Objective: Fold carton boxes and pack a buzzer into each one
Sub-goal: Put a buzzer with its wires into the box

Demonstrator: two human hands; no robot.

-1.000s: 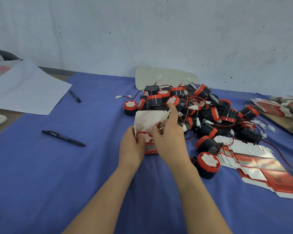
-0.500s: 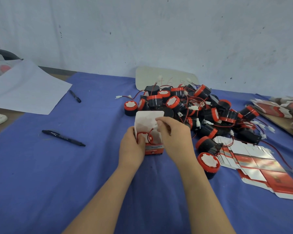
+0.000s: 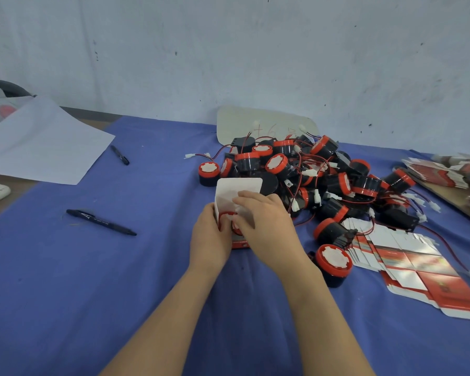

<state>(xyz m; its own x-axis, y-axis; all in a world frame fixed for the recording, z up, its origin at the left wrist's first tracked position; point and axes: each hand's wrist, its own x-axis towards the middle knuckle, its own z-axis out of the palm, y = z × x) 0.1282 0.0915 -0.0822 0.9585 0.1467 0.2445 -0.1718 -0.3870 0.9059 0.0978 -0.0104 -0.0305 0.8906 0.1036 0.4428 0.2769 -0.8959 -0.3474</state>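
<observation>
Both your forearms come in from the near edge of the worktop and meet a little past its middle, on the blue cloth (image 3: 92, 280). Your left hand (image 3: 209, 234) is wrapped round the left side of the carton box (image 3: 239, 191). Its back faces you, the wrist is straight, and the thumb is hooked at the rim of the open top. Your right hand (image 3: 266, 226) lies over the box from the right with knuckles up and fingers curled down onto a white side flap at the opening, so this hand grasps the box too. The box stands on the cloth with a strip of its red base showing between your wrists and its tall white lid flap upright behind your fingers. Inside it, the red rim of 1 buzzer (image 3: 224, 215) shows between your left thumb and right fingertips. The pile of buzzers (image 3: 323, 180) sits just behind and to the right of the box, towards the far edge. A loose buzzer (image 3: 334, 260) stands beside your right forearm, touching the fanned stack of flat cartons (image 3: 407, 253) near the right edge. Well to the left lie 2 pens: a near pen (image 3: 101, 222) and a far pen (image 3: 120, 155). A white sheet of paper (image 3: 41, 142) lies at the far left corner.
</observation>
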